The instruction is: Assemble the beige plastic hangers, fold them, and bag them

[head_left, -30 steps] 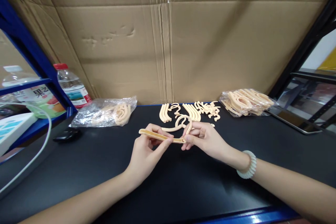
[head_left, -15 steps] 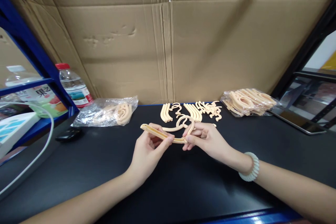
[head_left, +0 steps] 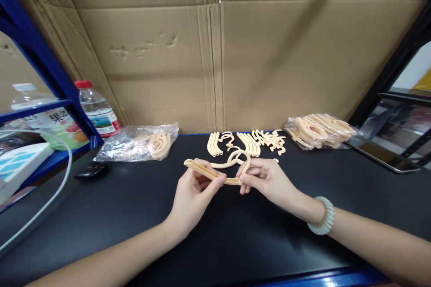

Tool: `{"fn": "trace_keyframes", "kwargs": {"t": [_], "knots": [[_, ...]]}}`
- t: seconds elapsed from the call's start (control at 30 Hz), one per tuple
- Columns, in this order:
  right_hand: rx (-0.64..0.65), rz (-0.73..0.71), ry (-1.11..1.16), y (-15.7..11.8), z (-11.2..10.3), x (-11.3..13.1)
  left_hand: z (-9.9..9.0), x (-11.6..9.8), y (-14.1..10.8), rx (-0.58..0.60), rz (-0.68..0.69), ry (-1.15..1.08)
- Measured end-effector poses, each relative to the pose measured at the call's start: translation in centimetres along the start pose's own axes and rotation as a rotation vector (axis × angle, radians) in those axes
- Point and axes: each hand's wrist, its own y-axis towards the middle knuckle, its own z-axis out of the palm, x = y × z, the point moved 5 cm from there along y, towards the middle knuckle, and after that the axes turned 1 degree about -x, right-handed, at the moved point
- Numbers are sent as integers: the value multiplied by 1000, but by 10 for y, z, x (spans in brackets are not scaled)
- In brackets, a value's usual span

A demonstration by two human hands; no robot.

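Observation:
My left hand is closed around a long beige plastic arm, its free end pointing up to the left. A curved beige ring piece is pinched in my right hand, and its lower end touches the arm's right end between my fingertips. Behind my hands lie another curved beige piece, a few straight arms, more arms and several small hooks. My fingers partly hide the spot where the two held parts meet.
A plastic bag of beige parts lies left, near a black mouse and a red-capped bottle. Another filled bag and a tablet are at right. A white cable curves along the left. Cardboard stands behind.
The view has shifted slightly, so everything sits a little further right. My hands hold the same two pieces in nearly the same pose.

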Motion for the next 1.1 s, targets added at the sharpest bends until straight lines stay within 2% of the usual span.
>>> {"fn": "trace_keyframes", "kwargs": {"t": [0.23,0.5,0.57,0.67,0.73,0.83,0.93,1.0,1.1], "knots": [[-42,61,131,0,2,-7,0,1,-1,-16,0,-8],[-134,80,218,2,-3,-10,-2,9,4,-23,-99,-69],[-117,92,234,1,2,-11,2,10,2,24,-124,-94],[-69,76,218,0,10,-9,13,13,-3,175,-219,-144],[-60,56,194,3,7,-8,19,14,-7,241,-291,-161],[-140,-54,16,16,-21,-1,19,15,-8,205,-343,-162],[-195,-201,-441,37,-54,10,16,16,-7,173,-343,-161],[-128,-253,-758,53,-66,11,15,16,-6,181,-338,-168],[-27,-285,-908,72,-71,2,14,18,-6,187,-341,-191]]}}
